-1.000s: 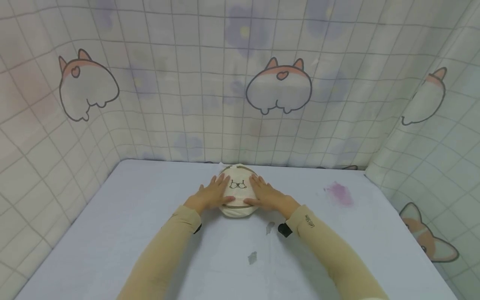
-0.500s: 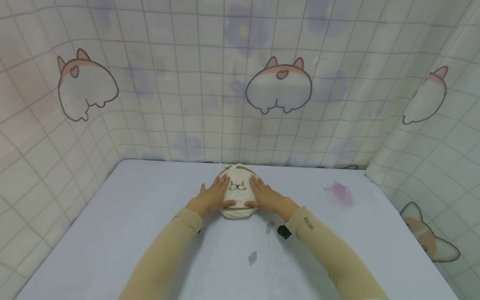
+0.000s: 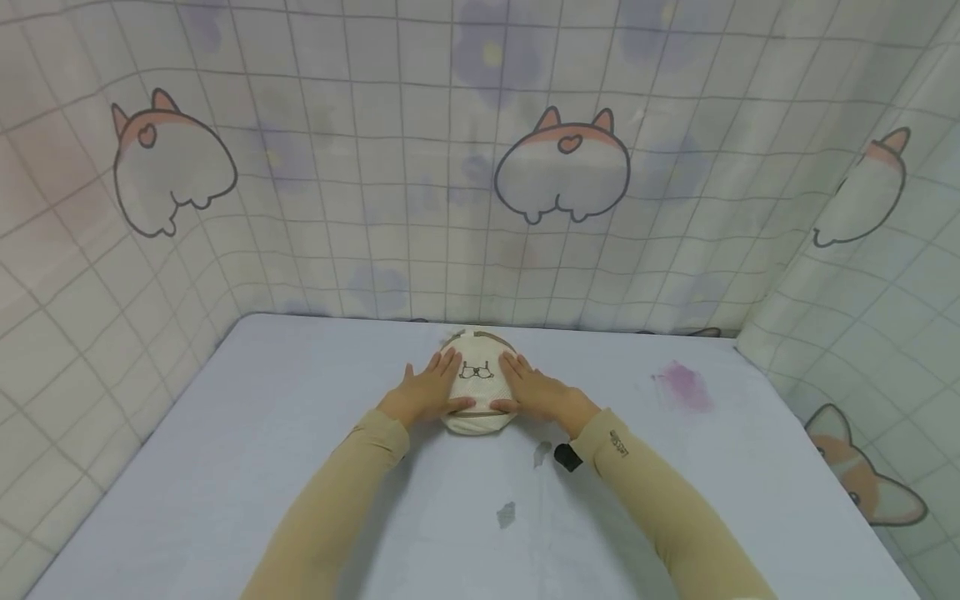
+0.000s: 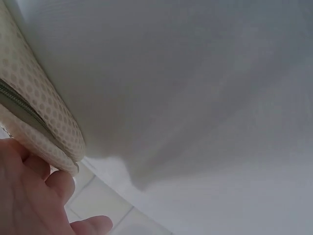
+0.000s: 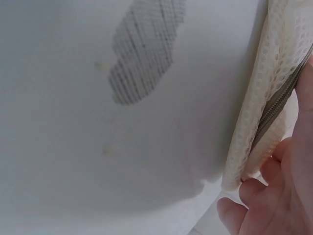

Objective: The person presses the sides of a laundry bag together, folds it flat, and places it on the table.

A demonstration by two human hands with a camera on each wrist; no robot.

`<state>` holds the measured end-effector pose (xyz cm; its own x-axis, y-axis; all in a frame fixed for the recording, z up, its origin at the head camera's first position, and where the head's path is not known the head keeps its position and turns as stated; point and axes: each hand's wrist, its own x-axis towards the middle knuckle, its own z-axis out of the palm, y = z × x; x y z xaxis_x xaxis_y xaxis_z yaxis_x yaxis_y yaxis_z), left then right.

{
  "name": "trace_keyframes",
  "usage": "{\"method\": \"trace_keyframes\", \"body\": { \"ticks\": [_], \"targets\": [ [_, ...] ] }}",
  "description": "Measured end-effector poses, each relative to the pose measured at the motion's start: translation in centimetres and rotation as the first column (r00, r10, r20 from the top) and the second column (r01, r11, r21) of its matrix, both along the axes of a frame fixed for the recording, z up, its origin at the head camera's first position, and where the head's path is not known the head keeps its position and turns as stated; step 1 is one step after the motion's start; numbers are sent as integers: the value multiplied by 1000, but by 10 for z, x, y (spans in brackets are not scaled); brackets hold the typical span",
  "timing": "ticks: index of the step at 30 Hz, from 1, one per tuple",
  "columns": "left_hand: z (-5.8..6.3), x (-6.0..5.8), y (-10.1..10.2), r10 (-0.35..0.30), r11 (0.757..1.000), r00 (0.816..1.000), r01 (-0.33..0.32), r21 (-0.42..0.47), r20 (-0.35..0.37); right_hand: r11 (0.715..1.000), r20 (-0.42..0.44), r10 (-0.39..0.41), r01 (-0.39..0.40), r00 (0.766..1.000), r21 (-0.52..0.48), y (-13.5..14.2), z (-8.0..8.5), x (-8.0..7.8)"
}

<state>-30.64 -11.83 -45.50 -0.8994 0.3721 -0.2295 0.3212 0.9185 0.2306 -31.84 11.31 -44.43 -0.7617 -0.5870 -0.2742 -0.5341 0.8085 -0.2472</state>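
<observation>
A cream mesh laundry bag (image 3: 474,390), rounded and padded, lies near the table's back edge, with a small dark line drawing on top and brownish zip bands. My left hand (image 3: 427,391) rests on its left side, fingers spread and mostly straight. On the opposite side my right hand (image 3: 538,394) lies on it the same way, both thumbs pointing inward. The mesh and a zip (image 4: 22,104) show beside the left fingers in the left wrist view. In the right wrist view, fingertips touch the bag's zipped rim (image 5: 274,110). The bag's underside is hidden.
A white cloth-covered table (image 3: 285,450) carries a pink stain (image 3: 684,385) at right and small grey patches (image 3: 506,515) at front. Behind and beside it hangs a checked curtain (image 3: 360,208) with corgi prints. A black strap piece (image 3: 567,457) shows under the right wrist.
The head view shifts slightly. Both hands stay on the bag in nearly the same pose.
</observation>
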Motion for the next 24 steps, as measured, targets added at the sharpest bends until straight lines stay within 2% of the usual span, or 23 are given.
{"method": "trace_keyframes", "body": {
  "ticks": [10, 14, 20, 24],
  "targets": [
    [6, 3, 2, 5, 1000, 999, -6, 23, 33, 999, 36, -27, 26, 999, 31, 1, 0, -4],
    [7, 2, 1, 8, 999, 999, -9, 41, 40, 1000, 36, -26, 26, 999, 2, 2, 3, -2],
    [5, 1, -7, -1, 997, 999, -2, 82, 38, 994, 93, -20, 30, 995, -106, 5, 9, 3],
    [4, 2, -11, -20, 991, 999, 16, 132, 32, 995, 62, 2, 4, 998, -98, 6, 9, 5]
  ]
}}
